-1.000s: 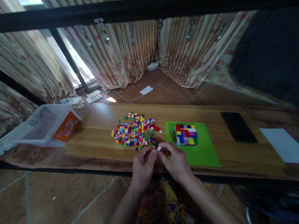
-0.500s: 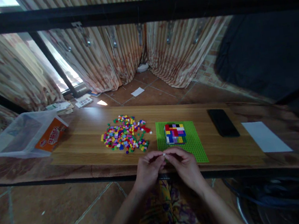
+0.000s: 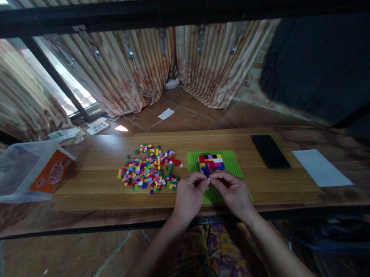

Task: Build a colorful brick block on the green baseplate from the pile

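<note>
My left hand (image 3: pixel 190 198) and my right hand (image 3: pixel 235 192) meet fingertip to fingertip, both closed in a pinch. Between them is a tiny white building brick (image 3: pixel 209 179), mostly covered by the fingers. They are over the near part of a green baseplate (image 3: pixel 232 163). On that plate stands a block of multicoloured bricks (image 3: pixel 212 162), red, yellow, blue, white and black on top. My fingers hide its near side, and I cannot tell whether they touch it. Left of the plate lies a spread-out pile of loose coloured bricks (image 3: pixel 148 170).
A clear plastic box (image 3: pixel 16 170) with an orange label stands at the left end of the wooden board (image 3: pixel 89 186). To the right lie a black phone (image 3: pixel 270 151) and a sheet of white paper (image 3: pixel 321 167). A black bar (image 3: pixel 169 12) crosses the view above.
Both hands have moved forward together from the plate's near edge to beside the brick block, still pinching the small white brick. The camera view has shifted slightly.
</note>
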A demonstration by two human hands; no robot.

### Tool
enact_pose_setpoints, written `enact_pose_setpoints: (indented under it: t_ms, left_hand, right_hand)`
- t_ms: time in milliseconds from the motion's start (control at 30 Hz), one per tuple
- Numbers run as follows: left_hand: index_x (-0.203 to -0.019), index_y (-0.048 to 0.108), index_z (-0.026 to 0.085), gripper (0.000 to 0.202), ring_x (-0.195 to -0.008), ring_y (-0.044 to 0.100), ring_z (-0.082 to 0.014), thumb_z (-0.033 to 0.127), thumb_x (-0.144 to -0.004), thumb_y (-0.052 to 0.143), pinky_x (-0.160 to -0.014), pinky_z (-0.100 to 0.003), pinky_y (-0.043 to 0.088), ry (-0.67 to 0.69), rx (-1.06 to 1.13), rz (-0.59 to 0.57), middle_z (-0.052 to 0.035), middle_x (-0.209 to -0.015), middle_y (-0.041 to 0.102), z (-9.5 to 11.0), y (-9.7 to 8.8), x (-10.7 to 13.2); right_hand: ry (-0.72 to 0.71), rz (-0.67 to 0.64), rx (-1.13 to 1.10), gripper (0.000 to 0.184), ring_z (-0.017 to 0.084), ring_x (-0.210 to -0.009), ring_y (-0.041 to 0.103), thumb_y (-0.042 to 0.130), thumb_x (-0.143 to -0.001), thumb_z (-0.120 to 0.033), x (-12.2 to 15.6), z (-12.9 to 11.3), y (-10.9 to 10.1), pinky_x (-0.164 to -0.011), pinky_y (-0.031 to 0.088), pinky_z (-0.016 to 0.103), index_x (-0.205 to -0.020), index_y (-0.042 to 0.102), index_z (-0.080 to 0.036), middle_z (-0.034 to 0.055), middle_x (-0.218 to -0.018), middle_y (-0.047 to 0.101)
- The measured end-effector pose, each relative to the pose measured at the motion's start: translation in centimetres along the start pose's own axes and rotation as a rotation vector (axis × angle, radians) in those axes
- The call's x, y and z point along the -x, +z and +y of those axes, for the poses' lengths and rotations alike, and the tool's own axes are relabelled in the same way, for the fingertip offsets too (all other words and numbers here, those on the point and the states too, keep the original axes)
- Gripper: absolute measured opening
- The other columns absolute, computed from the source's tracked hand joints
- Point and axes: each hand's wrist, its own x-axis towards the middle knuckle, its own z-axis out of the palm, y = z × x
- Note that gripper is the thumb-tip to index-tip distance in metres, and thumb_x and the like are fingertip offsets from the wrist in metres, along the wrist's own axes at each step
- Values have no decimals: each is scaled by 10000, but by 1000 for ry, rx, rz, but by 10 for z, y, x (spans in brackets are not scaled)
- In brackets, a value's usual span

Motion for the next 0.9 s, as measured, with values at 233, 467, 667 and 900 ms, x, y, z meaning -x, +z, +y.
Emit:
enact_pose_setpoints:
  t_ms: [233,467,667,900]
  left_hand:
    - [-829,733,199,164,-761,665,-164,185,-810,571,-737,-274,510,56,-236,107,-28,-808,733,-13,-9,-16]
    - [-889,741,193,194,-757,669,-163,158,-825,561,-758,-289,514,53,-322,93,-47,-867,740,-11,-7,-25]
    - [-872,717,185,158,-808,675,-165,149,-802,579,-781,-282,515,38,-295,151,-47,-874,731,-20,-14,-17]
    - [-883,695,168,139,-773,672,-159,178,-795,587,-752,-277,521,15,-243,178,-47,-847,720,-28,-25,-4]
  right_hand:
    - [-171,27,283,174,187,-859,642,530,-868,-290,-20,3,-2,-815,495,338,-867,691,-222,46,-906,695]
    - [-331,-44,489,245,211,-966,637,474,-893,-217,-29,9,4,-895,490,380,-1022,682,-238,62,-1001,705]
    - [-350,-63,532,302,216,-1001,632,459,-894,-201,-29,13,5,-905,488,397,-1119,656,-246,64,-1041,703]
    - [-402,-32,545,284,190,-950,658,459,-923,-221,-26,14,7,-893,504,354,-1113,670,-234,60,-1024,718]
